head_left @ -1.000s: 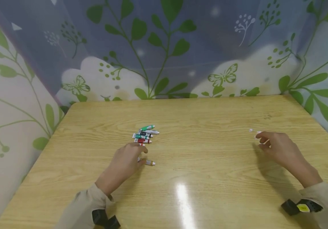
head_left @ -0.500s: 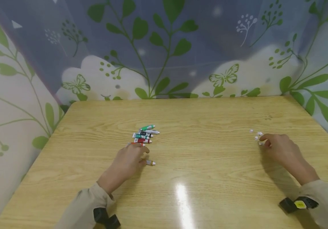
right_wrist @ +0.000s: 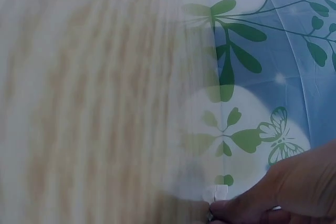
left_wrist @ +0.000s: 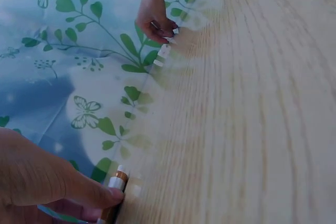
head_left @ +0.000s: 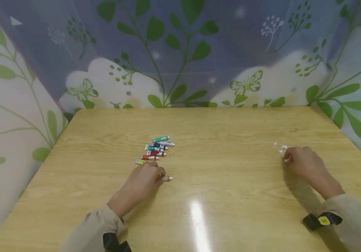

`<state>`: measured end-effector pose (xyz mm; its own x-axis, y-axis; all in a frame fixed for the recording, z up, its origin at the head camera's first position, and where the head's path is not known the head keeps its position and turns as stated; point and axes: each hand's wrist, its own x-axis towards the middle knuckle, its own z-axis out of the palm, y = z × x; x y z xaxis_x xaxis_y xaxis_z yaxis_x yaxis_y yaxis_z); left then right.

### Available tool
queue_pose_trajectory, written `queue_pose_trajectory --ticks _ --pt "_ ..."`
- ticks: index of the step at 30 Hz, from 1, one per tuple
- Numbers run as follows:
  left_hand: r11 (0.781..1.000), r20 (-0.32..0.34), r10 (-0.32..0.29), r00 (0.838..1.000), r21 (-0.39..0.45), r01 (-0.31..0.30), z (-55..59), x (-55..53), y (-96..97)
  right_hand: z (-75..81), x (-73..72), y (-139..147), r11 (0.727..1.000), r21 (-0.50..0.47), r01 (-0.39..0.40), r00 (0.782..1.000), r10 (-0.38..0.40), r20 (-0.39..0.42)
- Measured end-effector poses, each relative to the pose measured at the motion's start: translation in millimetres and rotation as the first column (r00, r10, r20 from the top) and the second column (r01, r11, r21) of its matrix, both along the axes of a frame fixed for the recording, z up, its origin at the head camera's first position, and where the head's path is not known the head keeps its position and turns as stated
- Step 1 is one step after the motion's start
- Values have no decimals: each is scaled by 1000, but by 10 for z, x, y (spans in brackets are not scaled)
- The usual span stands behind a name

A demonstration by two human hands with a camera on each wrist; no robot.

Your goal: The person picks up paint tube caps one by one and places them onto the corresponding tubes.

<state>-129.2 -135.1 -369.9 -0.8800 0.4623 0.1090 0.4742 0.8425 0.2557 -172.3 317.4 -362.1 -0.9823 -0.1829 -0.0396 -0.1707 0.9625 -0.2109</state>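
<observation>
In the head view, my left hand [head_left: 141,183] pinches a small paint tube [head_left: 167,178] with an ochre-brown band and white cap. The left wrist view shows the thumb pressed along this tube [left_wrist: 118,179]. Several more paint tubes, with green, black, red, orange and yellow labels, lie in a row just beyond that hand, the dark red tube [head_left: 156,153] among them. Far to the right, my right hand [head_left: 308,166] pinches a small white piece [head_left: 288,159], mostly covered by the fingers. Several similar white pieces [head_left: 281,152] lie beside its fingertips.
Both hands work over a wood-grain table [head_left: 218,189]. A leaf-patterned cloth [head_left: 199,80] stands behind its far edge and at both sides. Black wrist cameras sit on the sleeves.
My right hand has drawn back slightly from the white pieces, uncovering several, and now pinches one. The left hand has shifted a little, keeping the ochre tube; the yellow tube now shows.
</observation>
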Motion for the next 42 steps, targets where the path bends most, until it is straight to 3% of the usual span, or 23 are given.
queue_pose_trajectory --ticks 7,11,16,20,23,26,30,34,37,42 --pt "995 -79 -103 992 -19 102 -43 -6 -24 -6 24 -11 999 45 -27 1000 26 11" --pt "991 -136 -130 982 -18 129 -18 -20 -9 3 75 -76 996 13 -88 994 89 -62" --pt "986 -181 -159 971 23 165 124 -49 95 143 196 -308 971 -142 -190 975 169 -147" --pt "981 -146 -180 973 53 189 289 -11 229 272 306 -564 934 -246 -258 959 217 -181" --pt "973 -158 -205 966 74 219 381 22 343 286 397 -744 883 -282 -374 904 280 -323" --pt "961 -205 -231 951 104 255 451 49 442 272 486 -913 807 -339 -483 839 315 -444" --pt "951 -252 -250 935 120 287 508 81 532 285 587 -1104 725 -480 -493 845 269 -462" --pt "943 -269 -271 924 118 311 544 109 592 305 660 -1238 605 -616 -504 852 234 -468" --pt "938 -279 -284 918 116 325 578 132 627 326 697 -1313 527 -669 -525 847 243 -473" --pt "927 -292 -308 905 121 355 630 178 666 361 726 -1400 427 -726 -540 842 258 -474"
